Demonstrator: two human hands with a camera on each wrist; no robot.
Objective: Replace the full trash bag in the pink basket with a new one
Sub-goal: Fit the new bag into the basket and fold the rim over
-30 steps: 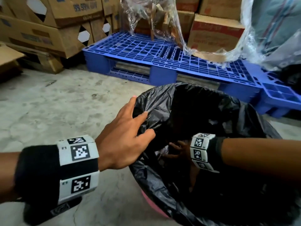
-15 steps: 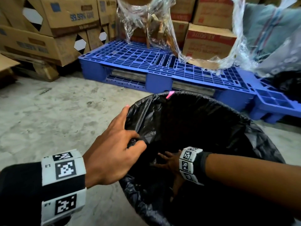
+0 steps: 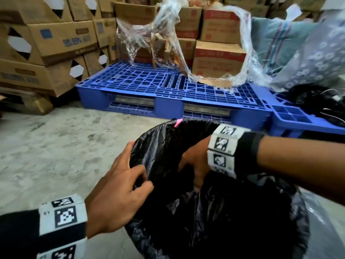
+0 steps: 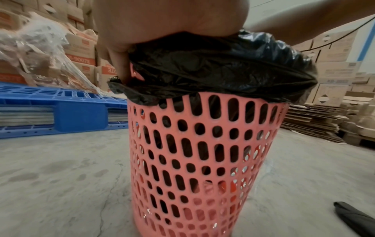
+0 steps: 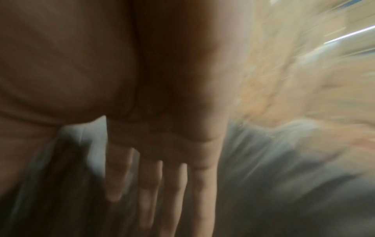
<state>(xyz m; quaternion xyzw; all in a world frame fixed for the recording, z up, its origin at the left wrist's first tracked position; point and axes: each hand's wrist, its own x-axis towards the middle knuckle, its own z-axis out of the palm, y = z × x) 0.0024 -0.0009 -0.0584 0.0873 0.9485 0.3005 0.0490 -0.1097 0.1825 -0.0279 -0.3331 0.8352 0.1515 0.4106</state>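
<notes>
A black trash bag (image 3: 224,221) lines the pink basket (image 4: 202,160), its mouth folded over the rim; in the head view only a pink sliver of the basket (image 3: 178,122) shows at the far edge. My left hand (image 3: 143,176) grips the bag's edge at the left rim, thumb inside and fingers (image 4: 119,64) outside on the fold of the bag (image 4: 213,67). My right hand (image 3: 192,165) is inside the bag's mouth near the top, pointing down. The blurred right wrist view shows its fingers (image 5: 162,184) straight and holding nothing.
A blue pallet (image 3: 168,86) lies just beyond the basket, with cardboard boxes (image 3: 46,43) and loose clear plastic wrap (image 3: 168,43) on and behind it. Dark bags (image 3: 317,101) sit at the right. Flattened cardboard (image 4: 316,121) is stacked on the concrete floor, where a dark object (image 4: 355,216) also lies.
My right hand has come up from deep in the bag to near its mouth. My left hand has kept its hold on the left rim.
</notes>
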